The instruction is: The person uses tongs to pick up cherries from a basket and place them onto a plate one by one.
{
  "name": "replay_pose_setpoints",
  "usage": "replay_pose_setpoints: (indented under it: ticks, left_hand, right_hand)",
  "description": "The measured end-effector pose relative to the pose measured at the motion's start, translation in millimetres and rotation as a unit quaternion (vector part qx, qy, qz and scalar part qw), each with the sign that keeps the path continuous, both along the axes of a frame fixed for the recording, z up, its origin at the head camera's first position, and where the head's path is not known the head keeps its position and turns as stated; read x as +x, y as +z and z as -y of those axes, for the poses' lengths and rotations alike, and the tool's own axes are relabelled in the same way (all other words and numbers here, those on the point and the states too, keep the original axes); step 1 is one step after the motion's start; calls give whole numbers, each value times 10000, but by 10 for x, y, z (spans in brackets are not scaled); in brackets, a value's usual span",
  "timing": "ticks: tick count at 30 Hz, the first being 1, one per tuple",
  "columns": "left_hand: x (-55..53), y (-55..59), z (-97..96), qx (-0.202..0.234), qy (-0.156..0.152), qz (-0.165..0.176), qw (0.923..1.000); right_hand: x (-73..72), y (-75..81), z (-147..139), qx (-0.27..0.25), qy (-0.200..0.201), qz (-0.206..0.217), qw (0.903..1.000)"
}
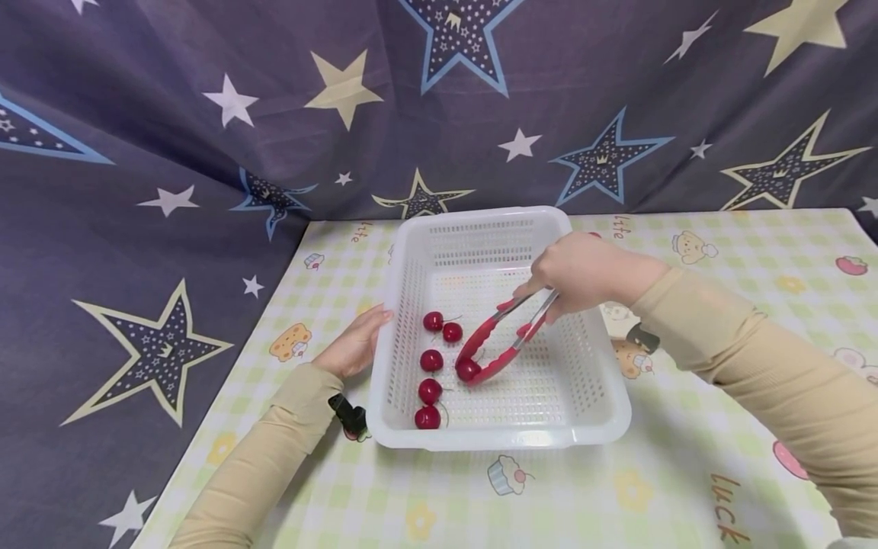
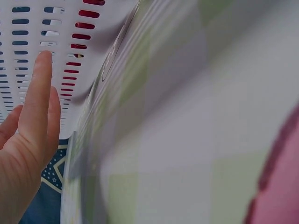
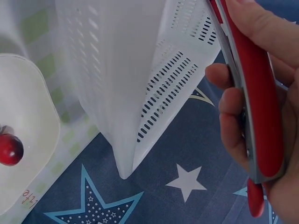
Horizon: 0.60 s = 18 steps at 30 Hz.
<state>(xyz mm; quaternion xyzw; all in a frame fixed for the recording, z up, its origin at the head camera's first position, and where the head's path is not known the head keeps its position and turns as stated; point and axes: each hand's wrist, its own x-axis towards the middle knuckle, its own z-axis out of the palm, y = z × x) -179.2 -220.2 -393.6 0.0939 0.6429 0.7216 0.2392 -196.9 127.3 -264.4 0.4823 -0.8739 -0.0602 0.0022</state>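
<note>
A white perforated plastic basket [image 1: 497, 438] stands on the table. My right hand [image 1: 579, 271] grips red-and-silver tongs [image 1: 490, 362] above it. The tongs' red tips lie around a cherry [image 1: 469, 370] low in the basket; whether it touches the floor cannot be told. Several more cherries [image 1: 431, 361] lie loosely lined up along the left side. My left hand [image 1: 353, 343] rests against the basket's left outer wall; in the left wrist view its fingers [image 2: 36, 107] stretch straight along the slotted side. The tongs' red handle [image 3: 259, 98] sits within the curled right fingers.
To the basket's right, a white bowl [image 3: 35, 98] holding a cherry [image 3: 10, 149] shows in the right wrist view. A checked cloth [image 1: 535, 507] with printed figures covers the table. Dark star-patterned fabric [image 1: 274, 46] hangs behind it and at the left.
</note>
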Motion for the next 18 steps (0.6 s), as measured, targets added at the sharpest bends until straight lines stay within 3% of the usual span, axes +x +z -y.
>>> replay_pose_setpoints:
  ticks: [18]
  left_hand:
    - [17,18,5,30,66,47,10000]
  right_hand:
    - [73,102,-112,-486,-242,193,9983]
